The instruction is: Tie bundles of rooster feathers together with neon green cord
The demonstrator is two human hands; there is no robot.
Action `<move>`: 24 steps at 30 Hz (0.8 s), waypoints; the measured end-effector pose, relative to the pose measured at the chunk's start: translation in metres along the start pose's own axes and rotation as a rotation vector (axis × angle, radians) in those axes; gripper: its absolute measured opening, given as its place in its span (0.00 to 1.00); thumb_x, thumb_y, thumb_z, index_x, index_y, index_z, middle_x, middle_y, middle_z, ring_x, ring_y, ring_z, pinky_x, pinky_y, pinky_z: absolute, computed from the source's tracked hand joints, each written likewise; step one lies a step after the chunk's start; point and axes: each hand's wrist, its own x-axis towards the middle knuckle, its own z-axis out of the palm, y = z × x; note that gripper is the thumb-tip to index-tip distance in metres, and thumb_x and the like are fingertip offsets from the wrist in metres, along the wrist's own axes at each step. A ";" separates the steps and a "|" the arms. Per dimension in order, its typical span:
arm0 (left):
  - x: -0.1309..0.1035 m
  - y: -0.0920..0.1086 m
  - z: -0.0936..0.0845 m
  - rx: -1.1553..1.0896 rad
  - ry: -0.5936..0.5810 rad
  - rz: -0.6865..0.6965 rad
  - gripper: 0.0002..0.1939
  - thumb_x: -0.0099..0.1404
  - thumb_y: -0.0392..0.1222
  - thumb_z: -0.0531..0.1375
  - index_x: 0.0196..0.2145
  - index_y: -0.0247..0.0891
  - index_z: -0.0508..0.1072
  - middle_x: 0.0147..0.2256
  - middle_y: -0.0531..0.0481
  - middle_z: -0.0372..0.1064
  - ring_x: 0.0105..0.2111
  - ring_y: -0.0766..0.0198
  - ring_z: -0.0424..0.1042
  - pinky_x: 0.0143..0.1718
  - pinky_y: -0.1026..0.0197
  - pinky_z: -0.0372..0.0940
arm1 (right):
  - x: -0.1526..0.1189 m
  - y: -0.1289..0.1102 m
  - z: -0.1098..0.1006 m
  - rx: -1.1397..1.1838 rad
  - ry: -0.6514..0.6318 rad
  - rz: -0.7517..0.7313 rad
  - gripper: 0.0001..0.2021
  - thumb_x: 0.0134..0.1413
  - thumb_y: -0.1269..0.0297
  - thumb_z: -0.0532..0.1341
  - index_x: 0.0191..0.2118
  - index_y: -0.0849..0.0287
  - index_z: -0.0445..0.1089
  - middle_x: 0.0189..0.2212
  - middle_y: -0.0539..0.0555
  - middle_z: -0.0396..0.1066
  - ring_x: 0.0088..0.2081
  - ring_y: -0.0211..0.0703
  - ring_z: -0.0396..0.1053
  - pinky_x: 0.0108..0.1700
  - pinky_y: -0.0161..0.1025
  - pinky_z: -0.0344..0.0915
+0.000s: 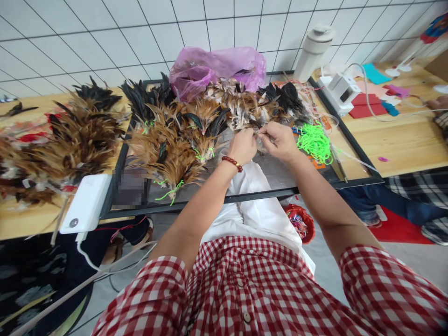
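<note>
Close together over the transparent-topped, black-framed board, my left hand and my right hand meet with fingertips pinched. Whatever small piece lies between them is too small to make out. Just beyond my fingers spreads a heap of loose brown and pale feathers. Left of my left hand lie brown feather bundles, several tied with bright green cord. A tangle of bright green cord rests right of my right hand. Black feathers lie behind it.
A pink plastic bag sits at the back, beside a white bottle. More feather bundles and a white power bank are at left. A white power adapter and red fabric lie right. Below stands a red basket. Other people sit both sides.
</note>
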 end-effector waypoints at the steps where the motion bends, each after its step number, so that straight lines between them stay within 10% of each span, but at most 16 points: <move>1: -0.002 0.002 0.001 0.034 -0.012 0.032 0.09 0.65 0.34 0.61 0.27 0.40 0.69 0.35 0.42 0.73 0.47 0.50 0.72 0.53 0.53 0.62 | 0.000 -0.001 0.000 0.022 0.018 -0.021 0.16 0.65 0.50 0.57 0.34 0.55 0.74 0.30 0.55 0.73 0.35 0.47 0.70 0.43 0.46 0.66; 7: 0.003 0.003 0.004 -0.323 0.059 -0.098 0.16 0.72 0.52 0.60 0.30 0.40 0.71 0.28 0.49 0.68 0.33 0.61 0.71 0.38 0.59 0.66 | 0.001 0.005 -0.003 0.236 0.256 0.028 0.20 0.64 0.41 0.61 0.39 0.54 0.75 0.31 0.52 0.69 0.31 0.41 0.66 0.37 0.42 0.66; 14: 0.006 0.003 -0.001 -0.774 0.040 -0.312 0.21 0.69 0.57 0.63 0.28 0.38 0.71 0.20 0.56 0.57 0.20 0.72 0.56 0.24 0.65 0.54 | 0.002 0.016 0.014 0.350 0.083 0.093 0.30 0.56 0.32 0.63 0.53 0.50 0.75 0.45 0.55 0.73 0.32 0.40 0.67 0.35 0.41 0.68; 24: 0.013 -0.008 0.001 -0.872 0.277 -0.340 0.19 0.64 0.60 0.67 0.32 0.39 0.76 0.23 0.55 0.68 0.27 0.68 0.70 0.29 0.65 0.64 | 0.006 -0.001 0.004 0.574 0.029 0.297 0.28 0.45 0.34 0.71 0.25 0.58 0.74 0.22 0.50 0.71 0.24 0.36 0.63 0.29 0.37 0.62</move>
